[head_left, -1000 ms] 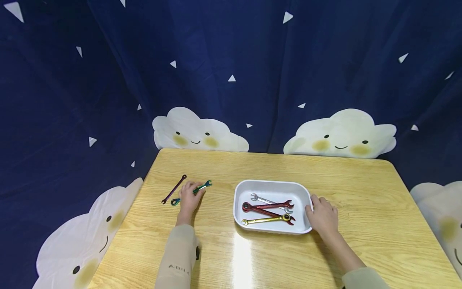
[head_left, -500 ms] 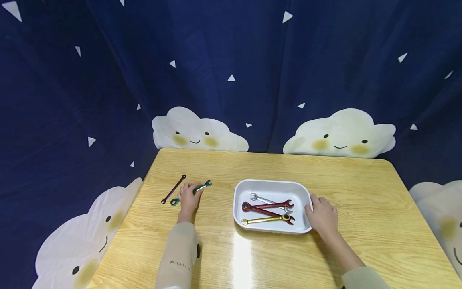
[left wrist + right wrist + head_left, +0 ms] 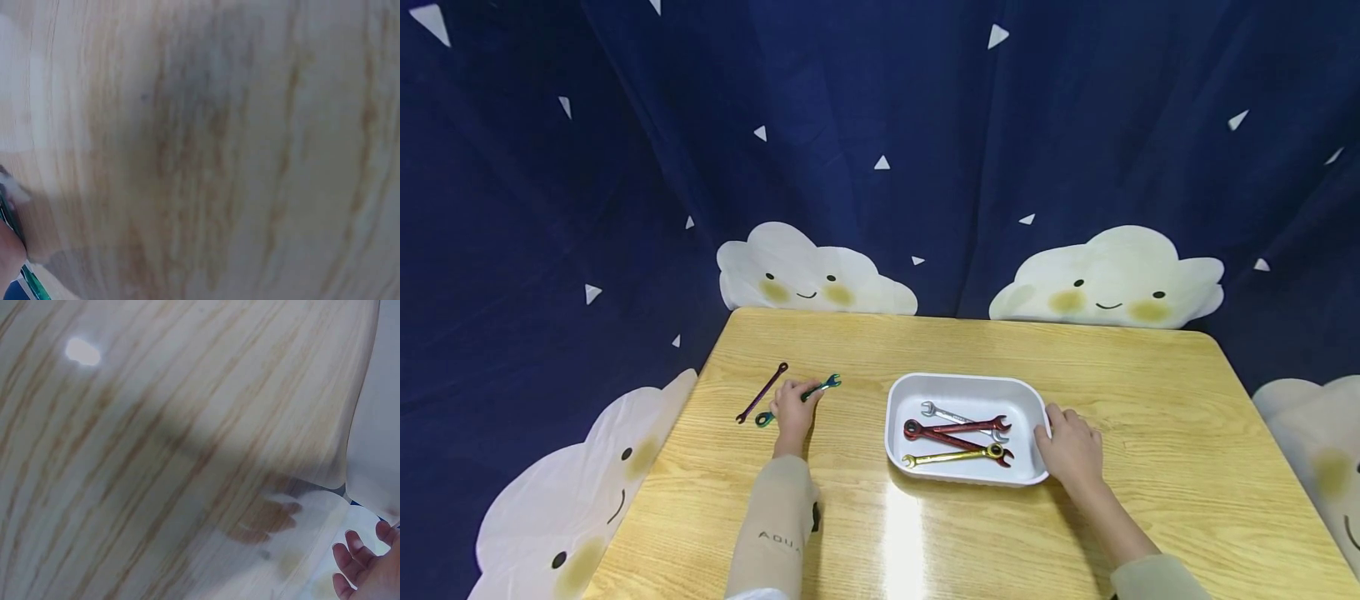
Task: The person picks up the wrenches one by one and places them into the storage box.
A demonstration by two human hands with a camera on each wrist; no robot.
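Note:
In the head view, my left hand [image 3: 793,408] grips the middle of a green-blue combination wrench [image 3: 830,382] at the left of the table. Both ends of that wrench stick out past the fingers. A purple wrench [image 3: 763,392] lies just left of it. My right hand [image 3: 1072,446] holds the right end of a white plastic box [image 3: 964,381], thumb at the rim and fingers along the outside. Inside the box lie a silver wrench [image 3: 951,415], two crossed red wrenches [image 3: 966,427] and a yellow wrench [image 3: 950,457]. The left wrist view catches only a fingertip [image 3: 9,255] against the green wrench.
The wooden table [image 3: 1135,375] ends at a dark blue curtain [image 3: 880,100] printed with white clouds and triangles. Wood surface lies between the left hand and the box. The right wrist view shows mostly tabletop, with the box wall [image 3: 381,412] at its right edge.
The left forearm and sleeve have shifted slightly forward and right. The left hand stays on the green-blue wrench; the right hand and the box have not moved.

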